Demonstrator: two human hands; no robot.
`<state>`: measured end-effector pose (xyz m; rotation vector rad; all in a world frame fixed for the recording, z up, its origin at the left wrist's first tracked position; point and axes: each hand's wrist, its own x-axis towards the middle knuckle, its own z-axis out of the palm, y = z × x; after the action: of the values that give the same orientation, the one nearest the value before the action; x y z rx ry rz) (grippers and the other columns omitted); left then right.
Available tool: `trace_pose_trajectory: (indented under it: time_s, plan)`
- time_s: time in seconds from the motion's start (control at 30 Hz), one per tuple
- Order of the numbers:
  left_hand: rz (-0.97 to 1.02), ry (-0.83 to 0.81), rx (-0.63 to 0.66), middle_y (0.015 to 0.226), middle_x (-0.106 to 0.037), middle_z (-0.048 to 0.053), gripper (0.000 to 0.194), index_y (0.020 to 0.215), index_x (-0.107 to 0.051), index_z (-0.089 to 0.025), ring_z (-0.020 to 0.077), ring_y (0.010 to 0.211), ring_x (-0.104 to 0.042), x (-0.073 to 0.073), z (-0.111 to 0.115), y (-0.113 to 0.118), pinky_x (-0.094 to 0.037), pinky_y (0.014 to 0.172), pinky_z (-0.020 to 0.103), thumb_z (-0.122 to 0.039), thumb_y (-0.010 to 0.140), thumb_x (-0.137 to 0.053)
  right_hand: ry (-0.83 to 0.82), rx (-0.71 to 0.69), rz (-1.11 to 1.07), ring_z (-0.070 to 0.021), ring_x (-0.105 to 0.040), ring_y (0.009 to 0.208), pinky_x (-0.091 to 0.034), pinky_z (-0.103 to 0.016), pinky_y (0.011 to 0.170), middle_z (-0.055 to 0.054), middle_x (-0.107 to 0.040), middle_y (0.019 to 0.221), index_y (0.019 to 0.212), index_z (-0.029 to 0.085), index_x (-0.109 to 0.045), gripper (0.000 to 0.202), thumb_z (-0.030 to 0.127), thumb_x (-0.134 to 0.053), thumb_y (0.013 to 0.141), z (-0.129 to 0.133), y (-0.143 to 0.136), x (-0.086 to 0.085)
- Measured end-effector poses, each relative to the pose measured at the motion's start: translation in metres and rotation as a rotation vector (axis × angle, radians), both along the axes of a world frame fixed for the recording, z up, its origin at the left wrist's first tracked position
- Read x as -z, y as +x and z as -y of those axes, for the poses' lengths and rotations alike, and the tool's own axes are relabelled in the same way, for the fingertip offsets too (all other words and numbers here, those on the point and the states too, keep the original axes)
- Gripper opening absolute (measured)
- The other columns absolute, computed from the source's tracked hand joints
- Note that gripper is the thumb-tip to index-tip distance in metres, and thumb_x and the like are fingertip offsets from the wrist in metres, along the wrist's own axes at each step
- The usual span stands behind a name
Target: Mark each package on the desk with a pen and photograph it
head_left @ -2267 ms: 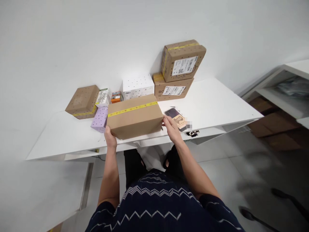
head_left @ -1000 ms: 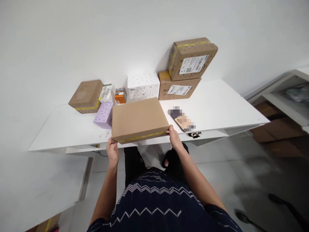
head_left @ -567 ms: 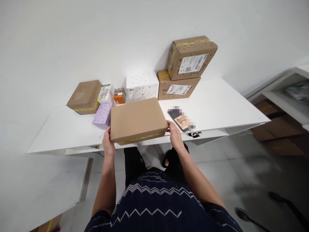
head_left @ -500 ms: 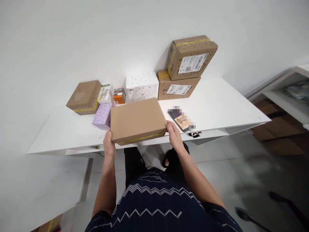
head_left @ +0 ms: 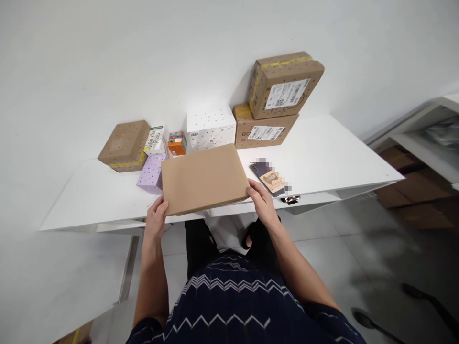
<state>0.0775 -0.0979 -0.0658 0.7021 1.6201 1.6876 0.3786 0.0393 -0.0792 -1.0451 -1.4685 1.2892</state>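
A plain brown cardboard box [head_left: 204, 179] is held between my two hands over the front edge of the white table [head_left: 319, 157]. My left hand [head_left: 156, 217] grips its near left corner, thumb on top and fingers along the side. On the near right corner, my right hand [head_left: 262, 203] is closed with the thumb over the edge. The box's top faces me, and only a thin strip of its front side shows. Just beyond the left end stands a lilac dotted box [head_left: 151, 174], partly covered by it. A phone [head_left: 268, 179] lies right of the box.
Along the wall stand a brown taped box [head_left: 125, 143], a white-and-green carton [head_left: 155, 140], a small orange box [head_left: 177, 143], a white dotted box [head_left: 211, 125] and two stacked labelled cartons [head_left: 267, 131]. A metal clip [head_left: 290, 199] sits by the table's front edge.
The brown box has tilted so its top faces me more and its yellow-taped front side has gone from sight. My left hand has shifted slightly left, its grip higher on the corner.
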Motion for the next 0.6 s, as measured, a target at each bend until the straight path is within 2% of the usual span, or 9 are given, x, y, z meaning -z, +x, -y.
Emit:
trace_pose_trajectory:
  time_s: [0.1,0.23,0.43,0.6]
  plan:
    - [-0.021,0.128,0.029,0.114,-0.073,0.009,0.051,0.110,-0.072,-0.019,0.0291,0.112,-0.065,0.001,0.001,0.000,-0.052,0.097,0.042,-0.039,0.065,-0.083,0.031,-0.023,-0.049,-0.0256,-0.059,0.118,-0.045,-0.043,0.104,-0.006,-0.067,0.125,0.122,0.025,-0.066,0.042,0.040,-0.052,0.085,-0.001,-0.001,0.003]
    - [-0.058,0.173,0.048,0.120,-0.070,0.008,0.055,0.111,-0.069,-0.023,0.0249,0.114,-0.064,0.014,0.000,-0.005,-0.050,0.100,0.038,-0.027,0.058,-0.086,-0.009,-0.029,-0.066,-0.0251,-0.060,0.115,-0.048,-0.042,0.099,-0.006,-0.067,0.126,0.127,0.023,-0.060,0.048,0.034,-0.050,0.081,-0.005,-0.010,0.019]
    - [-0.131,0.163,0.061,0.112,-0.069,0.007,0.054,0.112,-0.064,-0.023,0.0207,0.105,-0.065,0.033,0.006,-0.006,-0.052,0.091,0.033,-0.020,0.061,-0.082,0.011,-0.038,-0.088,-0.0234,-0.063,0.109,-0.051,-0.041,0.094,-0.009,-0.065,0.126,0.124,0.023,-0.057,0.045,0.039,-0.055,0.083,0.001,-0.014,0.041]
    - [-0.150,0.083,0.019,0.108,-0.068,0.007,0.047,0.106,-0.058,-0.022,0.0202,0.104,-0.064,0.046,0.005,0.003,-0.051,0.089,0.034,-0.027,0.065,-0.082,0.025,-0.025,0.010,-0.0243,-0.061,0.110,-0.048,-0.046,0.099,-0.010,-0.066,0.118,0.117,0.021,-0.058,0.041,0.047,-0.061,0.084,0.005,-0.014,0.060]
